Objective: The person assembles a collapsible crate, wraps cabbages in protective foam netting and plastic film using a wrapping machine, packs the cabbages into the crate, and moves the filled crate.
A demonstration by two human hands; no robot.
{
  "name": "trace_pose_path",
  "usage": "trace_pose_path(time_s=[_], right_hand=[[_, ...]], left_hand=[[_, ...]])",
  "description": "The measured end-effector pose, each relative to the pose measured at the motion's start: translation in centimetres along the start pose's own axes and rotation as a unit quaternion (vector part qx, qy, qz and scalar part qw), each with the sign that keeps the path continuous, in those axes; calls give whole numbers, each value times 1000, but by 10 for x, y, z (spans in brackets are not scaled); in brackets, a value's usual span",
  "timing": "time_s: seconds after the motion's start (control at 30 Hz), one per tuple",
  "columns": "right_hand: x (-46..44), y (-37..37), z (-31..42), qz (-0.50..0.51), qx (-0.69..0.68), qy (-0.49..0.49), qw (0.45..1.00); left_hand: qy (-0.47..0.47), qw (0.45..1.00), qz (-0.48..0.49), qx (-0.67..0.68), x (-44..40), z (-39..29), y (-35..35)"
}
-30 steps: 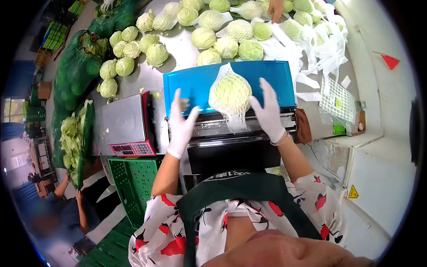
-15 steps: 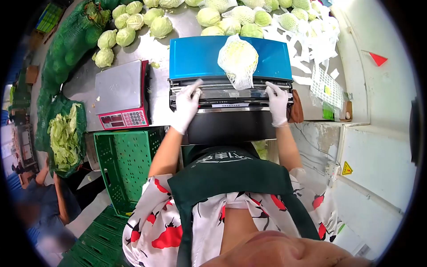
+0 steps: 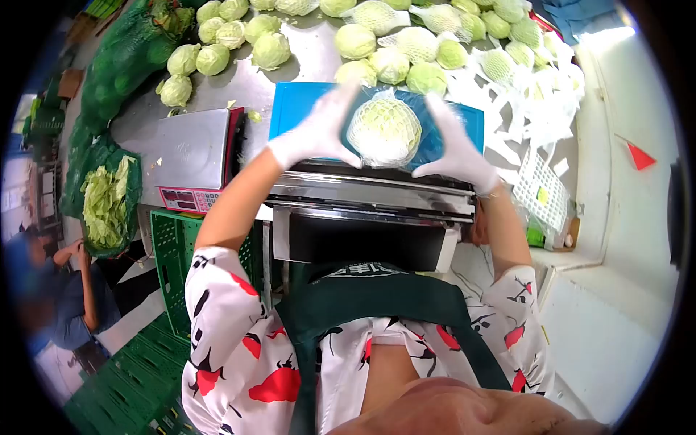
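Note:
On the blue top of the wrapping machine sits a cabbage in a white foam net, with shiny clear film over and around it. My left hand, in a white glove, is at the cabbage's left side, thumb and fingers spread wide. Opposite it, my gloved right hand is spread the same way, its thumb near the lower edge of the cabbage. Whether the fingertips press on the film I cannot tell. Below the hands runs the machine's metal front bar.
A scale stands left of the machine. Several cabbages lie at the back, with white foam nets on the right. A green crate, a net bag of leaves and a co-worker are at the left.
Both hands have moved from the machine's front bar up to either side of the cabbage. Clear film now covers the cabbage, and my view has shifted slightly.

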State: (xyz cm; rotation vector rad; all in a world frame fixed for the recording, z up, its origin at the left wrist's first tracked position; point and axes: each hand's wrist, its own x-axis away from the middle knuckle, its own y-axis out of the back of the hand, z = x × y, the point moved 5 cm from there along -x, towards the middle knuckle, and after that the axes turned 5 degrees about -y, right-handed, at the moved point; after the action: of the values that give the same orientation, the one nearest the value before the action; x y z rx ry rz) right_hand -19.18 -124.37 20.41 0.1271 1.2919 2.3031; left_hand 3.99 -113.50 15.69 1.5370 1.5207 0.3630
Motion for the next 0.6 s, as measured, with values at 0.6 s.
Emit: trace_pose_path(time_s=[0.6], right_hand=[[220, -117, 96, 177, -470, -438, 746]], left_hand=[[345, 664, 181, 638, 180, -144, -123]])
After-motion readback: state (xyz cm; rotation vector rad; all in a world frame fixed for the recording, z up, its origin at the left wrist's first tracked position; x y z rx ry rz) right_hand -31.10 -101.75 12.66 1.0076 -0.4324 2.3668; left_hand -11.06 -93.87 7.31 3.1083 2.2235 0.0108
